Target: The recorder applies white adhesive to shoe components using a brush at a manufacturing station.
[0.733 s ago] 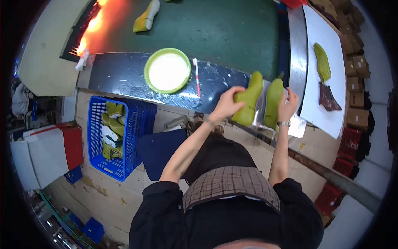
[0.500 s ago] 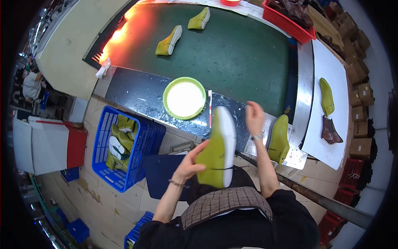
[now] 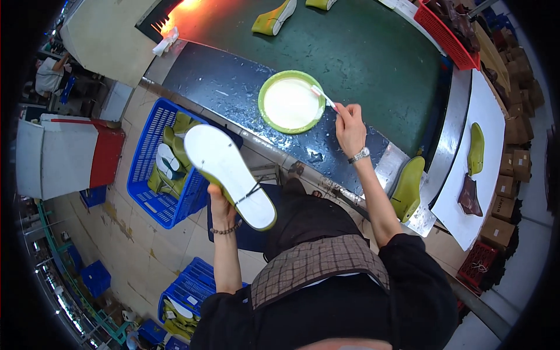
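Turned so that its white sole faces up, a green shoe last [image 3: 230, 172] is held in my left hand [image 3: 220, 209], fingers mostly hidden beneath it. A dark line crosses the sole near the heel. My right hand [image 3: 351, 133] grips a small toothbrush-like brush [image 3: 324, 98] with a white head and pinkish handle. The brush head is at the right rim of a green bowl [image 3: 263, 116] of white liquid. This bowl sits on a dark, smeared ledge [image 3: 201, 73]. Beside my right forearm, another green shoe last [image 3: 408, 188] lies on a metal plate.
A green conveyor belt [image 3: 356, 64] carries lasts, including one [image 3: 274, 18] near a glowing heater [image 3: 175, 20]. Blue crates [image 3: 153, 201] of lasts stand on the left floor. On the right, a white board [image 3: 455, 201] bears a last [image 3: 476, 149] and a brown leather piece [image 3: 470, 196].
My right hand has picked up the brush from the ledge and brought it to the bowl. My left hand has moved left, turning the shoe last sole up. The view has shifted.
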